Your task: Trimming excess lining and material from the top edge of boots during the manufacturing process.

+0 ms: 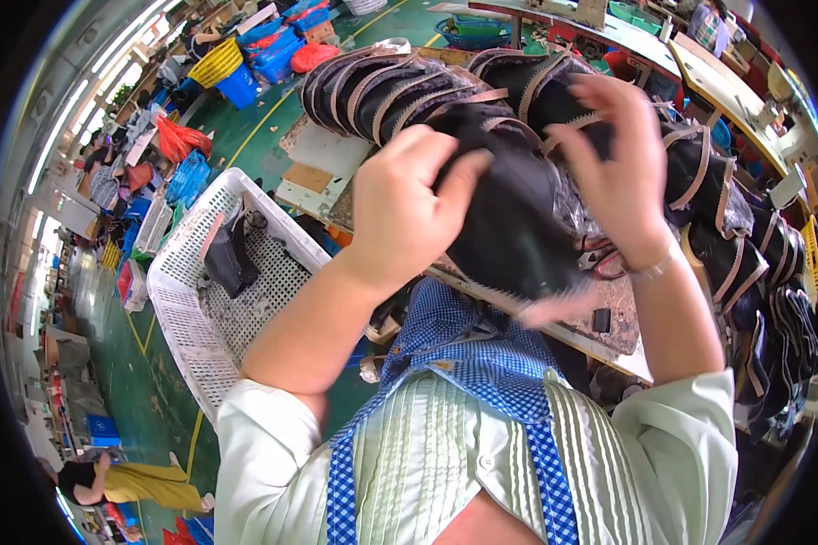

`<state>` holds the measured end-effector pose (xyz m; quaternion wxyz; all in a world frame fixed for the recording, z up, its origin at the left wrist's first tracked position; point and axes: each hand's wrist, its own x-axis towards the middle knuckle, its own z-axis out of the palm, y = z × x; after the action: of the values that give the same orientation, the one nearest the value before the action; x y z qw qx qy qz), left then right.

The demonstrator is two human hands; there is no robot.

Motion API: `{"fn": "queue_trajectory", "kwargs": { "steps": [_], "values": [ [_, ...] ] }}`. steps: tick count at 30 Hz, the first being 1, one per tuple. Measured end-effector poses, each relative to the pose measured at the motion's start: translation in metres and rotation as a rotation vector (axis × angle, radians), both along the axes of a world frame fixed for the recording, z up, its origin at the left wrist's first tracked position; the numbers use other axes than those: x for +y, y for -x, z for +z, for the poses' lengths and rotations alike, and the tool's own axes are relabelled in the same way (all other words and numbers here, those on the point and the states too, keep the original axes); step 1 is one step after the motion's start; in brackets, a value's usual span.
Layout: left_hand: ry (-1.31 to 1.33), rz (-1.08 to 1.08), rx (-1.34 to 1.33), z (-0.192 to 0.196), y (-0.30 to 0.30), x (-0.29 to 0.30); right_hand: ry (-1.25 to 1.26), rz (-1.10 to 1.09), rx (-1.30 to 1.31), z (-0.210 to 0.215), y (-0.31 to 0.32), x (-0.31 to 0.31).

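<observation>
A black leather-like shoe upper (518, 227) with a pinkish zigzag-cut edge hangs in front of me, smeared by motion. My left hand (409, 195) is closed on its left edge, thumb and fingers pinching it. To its right, my right hand (618, 173) is raised with fingers apart and blurred, and holds nothing that I can see. Behind both hands a row of similar black uppers (400, 95) lies overlapped across the worktable (618, 318). More of these black uppers (736, 263) are stacked along the right side.
On my left stands a white perforated plastic basket (177, 318) with one black upper (232, 254) inside. A small black piece (602, 320) lies on the tabletop. Farther off are blue bins (238, 86), a yellow basket (216, 64), other worktables (727, 91) and a person in yellow trousers (159, 486).
</observation>
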<state>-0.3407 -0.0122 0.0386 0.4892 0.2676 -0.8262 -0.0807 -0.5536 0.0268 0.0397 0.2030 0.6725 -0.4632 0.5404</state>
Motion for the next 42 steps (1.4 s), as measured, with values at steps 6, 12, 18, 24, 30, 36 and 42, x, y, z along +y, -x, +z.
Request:
{"fn": "queue_trajectory", "kwargs": {
  "steps": [6,12,18,24,30,36,42],
  "values": [
    [-0.765,-0.25,0.599,-0.037,-0.002,0.023,-0.114,0.215,-0.875,-0.057,0.035,0.089],
    [-1.504,-0.379,0.779,-0.069,0.007,0.074,-0.393,0.625,-1.339,-0.089,-0.007,0.075],
    [-0.747,-0.599,0.36,-0.008,-0.036,0.056,-0.546,0.917,-1.279,-0.089,-0.017,0.062],
    [-0.248,-0.402,-0.835,-0.004,-0.001,-0.011,-0.828,0.825,-1.114,-0.108,-0.052,0.065],
    [-0.893,-0.647,-0.816,-0.019,0.005,-0.019,-0.845,0.607,-0.834,-0.13,-0.025,0.097],
    [-0.947,-0.625,-0.547,-0.051,0.007,0.0,-0.895,-0.258,0.261,-0.14,0.086,0.076],
    [-0.876,-0.638,-0.444,-0.051,0.005,0.0,-0.779,-0.234,0.607,-0.146,0.1,0.078]
  ]
}}
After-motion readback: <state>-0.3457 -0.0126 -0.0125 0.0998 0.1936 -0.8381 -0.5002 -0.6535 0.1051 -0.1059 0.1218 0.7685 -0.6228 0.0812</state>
